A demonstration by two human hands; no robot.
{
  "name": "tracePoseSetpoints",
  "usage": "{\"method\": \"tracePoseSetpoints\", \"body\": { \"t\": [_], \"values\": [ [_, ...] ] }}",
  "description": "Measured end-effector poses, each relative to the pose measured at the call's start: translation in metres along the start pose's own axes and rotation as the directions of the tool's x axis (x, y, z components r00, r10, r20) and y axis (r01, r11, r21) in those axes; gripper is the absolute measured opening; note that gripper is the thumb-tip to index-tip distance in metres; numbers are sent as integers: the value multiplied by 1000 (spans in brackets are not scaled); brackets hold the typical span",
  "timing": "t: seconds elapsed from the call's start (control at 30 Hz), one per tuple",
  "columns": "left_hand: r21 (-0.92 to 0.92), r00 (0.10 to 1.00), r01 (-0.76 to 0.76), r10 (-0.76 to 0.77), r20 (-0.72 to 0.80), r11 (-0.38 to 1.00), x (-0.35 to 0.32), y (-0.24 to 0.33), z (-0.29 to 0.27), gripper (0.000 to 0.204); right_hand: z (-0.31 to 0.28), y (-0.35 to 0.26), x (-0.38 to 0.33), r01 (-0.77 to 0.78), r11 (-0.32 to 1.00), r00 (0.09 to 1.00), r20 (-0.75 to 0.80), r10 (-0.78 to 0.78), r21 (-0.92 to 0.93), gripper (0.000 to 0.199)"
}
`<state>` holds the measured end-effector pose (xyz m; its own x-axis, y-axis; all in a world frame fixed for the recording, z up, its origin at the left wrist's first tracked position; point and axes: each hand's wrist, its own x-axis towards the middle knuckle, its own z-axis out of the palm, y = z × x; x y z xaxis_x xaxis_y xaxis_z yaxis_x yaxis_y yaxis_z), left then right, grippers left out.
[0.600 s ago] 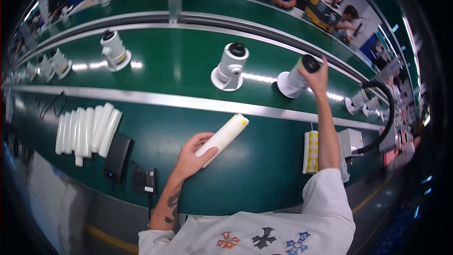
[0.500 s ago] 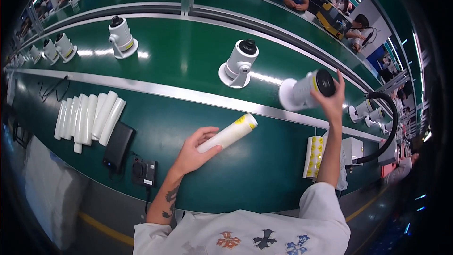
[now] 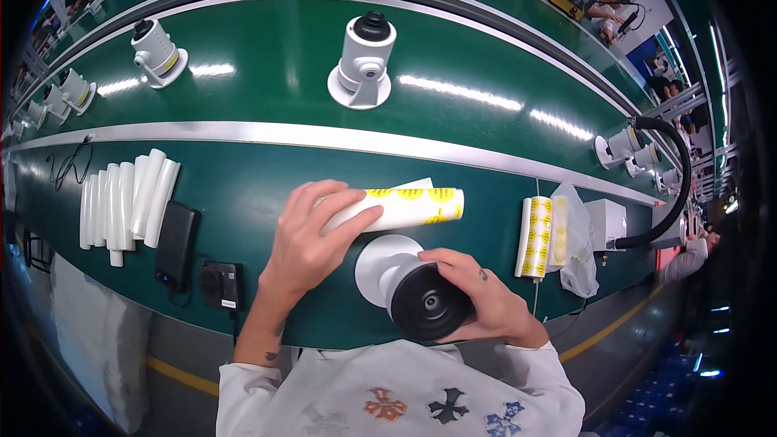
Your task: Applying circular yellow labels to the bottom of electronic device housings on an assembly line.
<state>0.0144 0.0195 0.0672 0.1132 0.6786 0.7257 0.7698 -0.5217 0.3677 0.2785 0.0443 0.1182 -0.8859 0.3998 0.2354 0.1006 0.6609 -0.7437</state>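
Observation:
My left hand grips a white roll with yellow round stickers, held level over the green bench. Just below it my right hand holds a white security camera, its black lens end turned toward me and its round white base next to the roll. Both hands are close to my chest, near the bench's front edge.
Two white cameras stand on the green conveyor belt, more at far left. White rolls, a black phone and adapter lie left. A sticker strip, plastic bag, white box and black hose lie right. Other people work behind.
My right hand has brought a camera from the belt at the right down to my chest. My left hand and the sticker roll stayed near the bench's front.

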Motion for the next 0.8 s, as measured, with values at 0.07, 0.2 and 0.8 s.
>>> {"method": "tracePoseSetpoints", "body": {
  "t": [0.07, 0.2, 0.8],
  "values": [
    [-14, 1000, -17, 17, 6, 1000, 5, 1, -1, 41, -3, -7, 5, -149, 988, 987, -56, 152, 44, 88],
    [-31, 998, -67, 67, 14, 997, 10, 4, -1, 38, -34, -4, 3, 6, 987, 962, -267, -49, -159, 67],
    [-45, 957, 158, -142, 253, 986, 9, 12, -3, 43, -55, 5, 36, -29, 723, 988, -130, -85, -690, 24]
  ]
}}
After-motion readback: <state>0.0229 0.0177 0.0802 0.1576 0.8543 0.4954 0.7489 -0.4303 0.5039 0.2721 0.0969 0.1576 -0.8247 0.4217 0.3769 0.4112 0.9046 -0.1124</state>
